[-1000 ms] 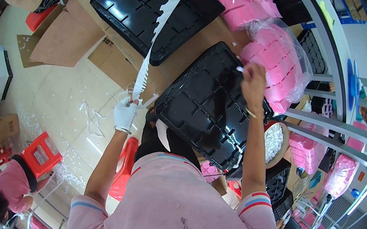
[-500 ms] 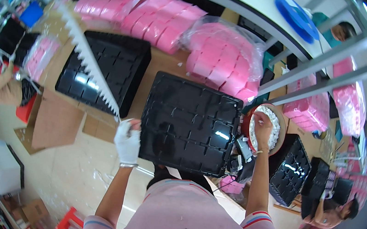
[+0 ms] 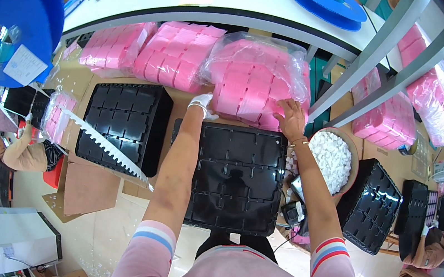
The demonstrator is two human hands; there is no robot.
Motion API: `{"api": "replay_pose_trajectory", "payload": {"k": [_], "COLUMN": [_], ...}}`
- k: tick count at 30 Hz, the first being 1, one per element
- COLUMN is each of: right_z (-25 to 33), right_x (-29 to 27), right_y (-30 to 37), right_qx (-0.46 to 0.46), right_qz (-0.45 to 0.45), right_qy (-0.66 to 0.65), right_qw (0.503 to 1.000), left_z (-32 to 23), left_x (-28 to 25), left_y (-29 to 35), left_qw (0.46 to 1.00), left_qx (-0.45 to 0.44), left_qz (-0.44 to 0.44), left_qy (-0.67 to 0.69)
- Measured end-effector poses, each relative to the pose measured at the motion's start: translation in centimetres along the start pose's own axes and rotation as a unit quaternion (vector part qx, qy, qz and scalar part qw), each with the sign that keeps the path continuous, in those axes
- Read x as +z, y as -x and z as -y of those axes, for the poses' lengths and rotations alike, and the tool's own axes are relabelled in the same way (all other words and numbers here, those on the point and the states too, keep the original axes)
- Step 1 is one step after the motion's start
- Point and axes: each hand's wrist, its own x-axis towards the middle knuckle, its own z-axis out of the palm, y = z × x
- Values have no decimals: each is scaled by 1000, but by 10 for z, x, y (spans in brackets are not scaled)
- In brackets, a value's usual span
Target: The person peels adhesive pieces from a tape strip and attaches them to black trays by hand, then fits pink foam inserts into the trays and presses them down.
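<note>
Across the black tray (image 3: 237, 168) in front of me, both my arms stretch to a plastic-wrapped bundle of pink foam blocks (image 3: 251, 83). My left hand (image 3: 202, 105), in a white glove, lies at the bundle's front left corner, its thumb apart from the fingers. At the front right, my bare right hand (image 3: 292, 119) rests with spread, slightly bent fingers on or against the pink blocks. Neither hand is closed on anything. The tray is divided into shallow square sections, and its left edge is partly covered by my left forearm.
Right of the tray stands a round bowl of small white pieces (image 3: 330, 159). Other black trays (image 3: 123, 120) lie on both sides. A white toothed strip (image 3: 101, 142) hangs at left, below a big blue reel (image 3: 19, 16). Grey metal bars (image 3: 367, 57) slant at right. Co-workers sit both sides.
My right hand has left the bowl of white pieces, and my left hand has left the toothed strip's end. Both have moved forward to the pink bundle. My view has tilted up.
</note>
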Motion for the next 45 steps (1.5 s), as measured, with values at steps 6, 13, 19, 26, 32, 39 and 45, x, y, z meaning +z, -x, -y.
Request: {"api": "replay_pose_trajectory", "payload": {"k": [6,13,19,26,32,39,45], "right_z": [-22,-12,38,85,126,148,160], "right_x": [2,-24,-32,-57,-90,-107,-112], "right_y": [-8,-18,16,99,167,242,281], "right_qx": [0,13,89,100,165,213,221], "right_qz": [-8,-82,-140,-67,-23,24,17], "right_qy": [-49,-91,-116,-194,-237,-242,-239], "right_qw": [999,992,979,973,957,946,945], "left_z": [12,7,14,85,138,187,214], "left_x": [3,11,-58,-106,-166,-196,-200], "left_y": [-23,28,90,181,212,243,277], "left_qw": [988,927,867,875,891,883,873], "left_qx": [100,311,424,408,389,379,372], "left_qz": [-113,-147,-92,-33,1,-31,-58], "left_qy": [-40,-148,-246,-258,-234,-276,-311]}}
